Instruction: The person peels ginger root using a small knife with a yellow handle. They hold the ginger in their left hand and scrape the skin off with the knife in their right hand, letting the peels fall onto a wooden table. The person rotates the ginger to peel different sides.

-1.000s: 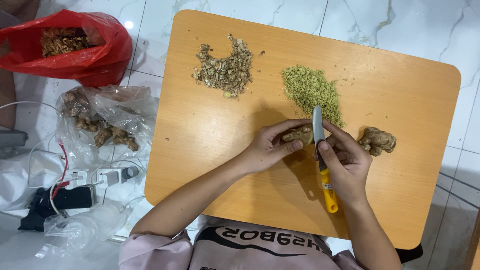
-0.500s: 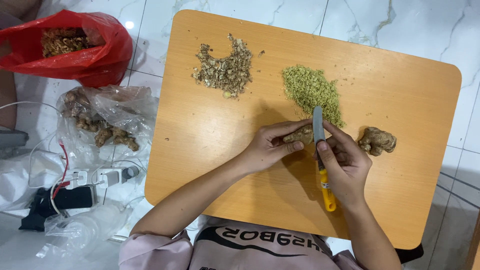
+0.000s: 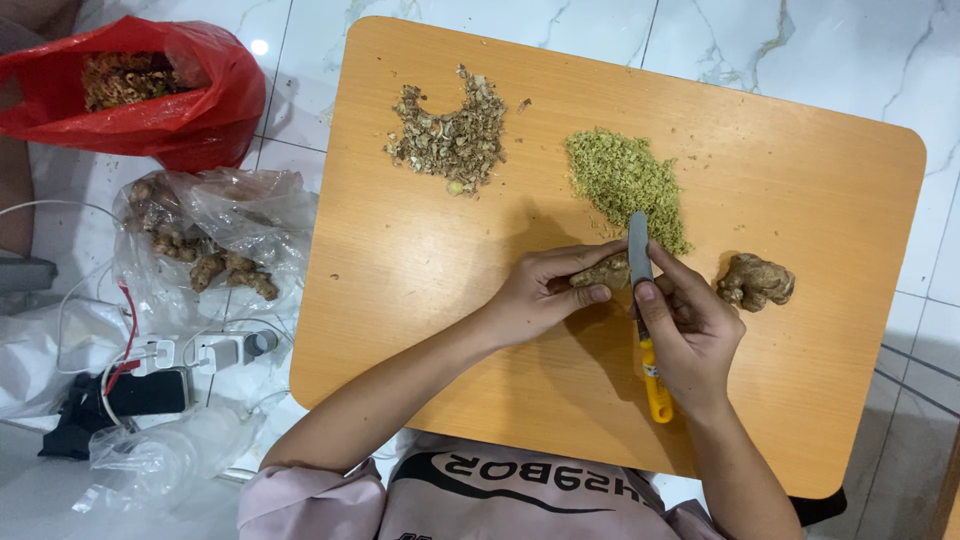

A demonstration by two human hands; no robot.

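Note:
My left hand point(image 3: 545, 290) pinches a piece of ginger root point(image 3: 607, 272) against the orange wooden table point(image 3: 420, 260). My right hand point(image 3: 690, 335) grips a knife point(image 3: 640, 262) with a yellow handle, its grey blade lying against the right side of that ginger piece, tip pointing away from me. A pile of finely chopped greenish ginger point(image 3: 625, 185) lies just beyond the blade. A whole ginger knob point(image 3: 755, 281) rests to the right of my right hand. A heap of brown ginger peelings point(image 3: 450, 135) sits further left.
On the white marble floor to the left lie a red plastic bag point(image 3: 150, 95) with brown scraps, a clear bag of ginger roots point(image 3: 205, 250), a white power strip with cables point(image 3: 200, 352) and crumpled plastic point(image 3: 150, 455).
The hands, knife and ginger piece stay in nearly the same place; only a slight shift of the knife along the ginger shows.

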